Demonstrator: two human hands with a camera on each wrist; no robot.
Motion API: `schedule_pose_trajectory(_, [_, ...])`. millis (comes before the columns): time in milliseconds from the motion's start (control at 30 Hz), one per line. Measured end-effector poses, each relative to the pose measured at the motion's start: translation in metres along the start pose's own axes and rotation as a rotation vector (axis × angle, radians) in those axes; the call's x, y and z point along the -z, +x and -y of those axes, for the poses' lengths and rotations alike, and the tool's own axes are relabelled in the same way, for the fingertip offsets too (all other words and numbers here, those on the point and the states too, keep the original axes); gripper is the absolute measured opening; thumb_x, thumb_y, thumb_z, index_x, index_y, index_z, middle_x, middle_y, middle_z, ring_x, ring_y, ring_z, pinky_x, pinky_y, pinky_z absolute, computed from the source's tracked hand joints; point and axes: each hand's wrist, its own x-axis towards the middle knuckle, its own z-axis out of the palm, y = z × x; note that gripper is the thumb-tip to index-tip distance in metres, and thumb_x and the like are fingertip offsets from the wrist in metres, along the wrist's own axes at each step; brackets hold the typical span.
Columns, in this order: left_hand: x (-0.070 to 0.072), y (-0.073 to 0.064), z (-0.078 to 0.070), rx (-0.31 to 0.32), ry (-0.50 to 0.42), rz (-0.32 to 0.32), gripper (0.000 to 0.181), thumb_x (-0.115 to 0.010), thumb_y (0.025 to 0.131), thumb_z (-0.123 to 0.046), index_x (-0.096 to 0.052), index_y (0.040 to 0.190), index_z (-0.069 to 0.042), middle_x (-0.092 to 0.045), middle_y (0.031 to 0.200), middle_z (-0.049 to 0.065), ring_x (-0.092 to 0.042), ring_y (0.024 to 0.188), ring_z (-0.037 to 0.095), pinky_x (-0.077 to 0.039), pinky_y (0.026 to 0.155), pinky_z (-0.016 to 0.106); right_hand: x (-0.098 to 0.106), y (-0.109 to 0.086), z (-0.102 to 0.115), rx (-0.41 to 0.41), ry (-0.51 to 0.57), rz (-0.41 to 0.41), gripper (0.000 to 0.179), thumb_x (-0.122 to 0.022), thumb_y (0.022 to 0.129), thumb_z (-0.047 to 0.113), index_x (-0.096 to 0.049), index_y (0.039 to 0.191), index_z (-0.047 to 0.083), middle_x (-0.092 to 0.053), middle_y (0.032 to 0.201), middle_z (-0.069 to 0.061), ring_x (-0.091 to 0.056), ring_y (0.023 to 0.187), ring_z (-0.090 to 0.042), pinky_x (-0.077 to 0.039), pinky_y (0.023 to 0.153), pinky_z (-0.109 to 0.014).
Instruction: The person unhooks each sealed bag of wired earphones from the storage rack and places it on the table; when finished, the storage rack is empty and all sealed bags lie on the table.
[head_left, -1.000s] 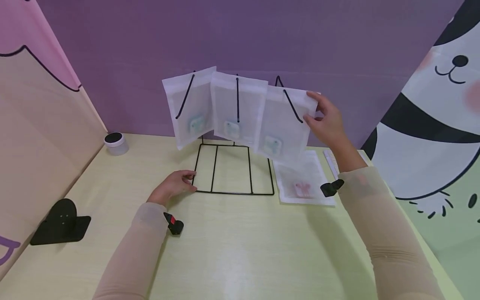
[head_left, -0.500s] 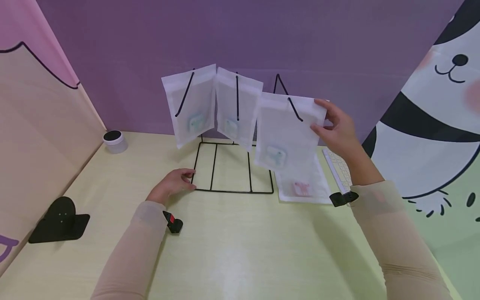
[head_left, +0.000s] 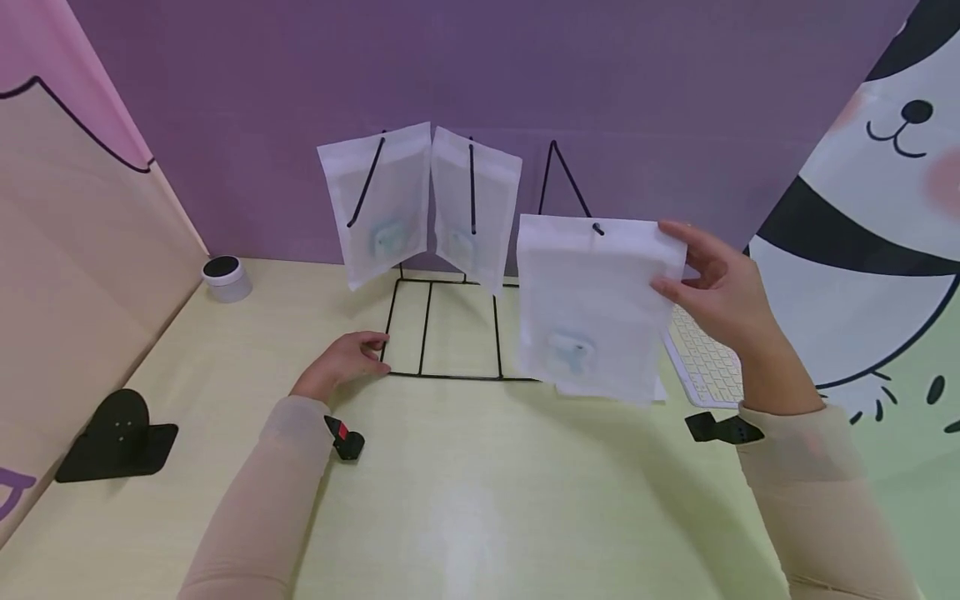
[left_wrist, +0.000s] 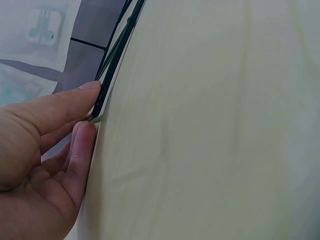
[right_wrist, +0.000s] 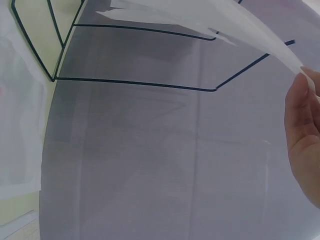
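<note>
Pouch (head_left: 596,283) hangs at one o'clock from us, its top at the tip of the rightmost hook (head_left: 572,179) of the rack (head_left: 499,377). We judge it light, limp, easily creased and best held by an upper corner. Our right hand (head_left: 723,292) pinches it there, at its two o'clock, fingers closed on the thin edge. Our left hand (head_left: 347,358) holds the rack's eight o'clock corner, thumb and finger narrowly parted about it.

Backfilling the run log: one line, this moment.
left hand: holds black wire rack; right hand: pinches white pouch; pouch: at right hook tip; left pouch, middle pouch: hung
</note>
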Motion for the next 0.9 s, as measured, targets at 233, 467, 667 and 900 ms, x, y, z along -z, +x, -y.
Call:
schedule_pose_trajectory(233, [-0.002, 0.002, 0.002, -0.005, 0.004, 0.001, 0.061, -0.073, 0.087, -0.006, -0.048, 0.143, -0.005, -0.049, 0.131, 0.013, -0.049, 0.114, 0.028, -0.037, 0.099, 0.042, 0.011, -0.018, 0.017, 0.044, 0.061, 0.03, 0.062, -0.065, 0.084, -0.017, -0.053, 0.14, 0.005, -0.057, 0.126, 0.002, -0.063, 0.095, -0.009, -0.051, 0.075, -0.018])
schedule_pose_trajectory(467, [-0.002, 0.003, 0.002, -0.002, 0.002, 0.002, 0.061, -0.073, 0.087, -0.006, -0.048, 0.143, -0.004, -0.049, 0.132, 0.014, -0.049, 0.113, 0.029, -0.037, 0.099, 0.042, 0.026, -0.038, 0.025, 0.044, 0.178, 0.052, 0.062, -0.064, 0.082, -0.021, -0.054, 0.138, 0.002, -0.06, 0.124, -0.002, -0.064, 0.095, -0.012, -0.051, 0.074, -0.018])
schedule_pose_trajectory(667, [-0.002, 0.002, 0.0, 0.003, 0.005, 0.002, 0.062, -0.073, 0.087, -0.007, -0.047, 0.143, -0.005, -0.049, 0.132, 0.013, -0.049, 0.114, 0.028, -0.036, 0.1, 0.043, 0.037, -0.061, 0.009, -0.033, 0.253, 0.079, 0.066, -0.061, 0.078, -0.028, -0.054, 0.137, 0.0, -0.065, 0.117, -0.001, -0.066, 0.09, -0.011, -0.052, 0.072, -0.019])
schedule_pose_trajectory(900, [-0.003, 0.003, 0.0, -0.004, 0.011, -0.005, 0.062, -0.073, 0.087, -0.006, -0.047, 0.144, -0.004, -0.049, 0.131, 0.014, -0.05, 0.113, 0.029, -0.037, 0.099, 0.043, 0.034, -0.074, -0.02, -0.108, 0.3, 0.217, 0.067, -0.06, 0.081, -0.026, -0.052, 0.14, 0.005, -0.068, 0.109, 0.001, -0.065, 0.09, -0.01, -0.053, 0.072, -0.021])
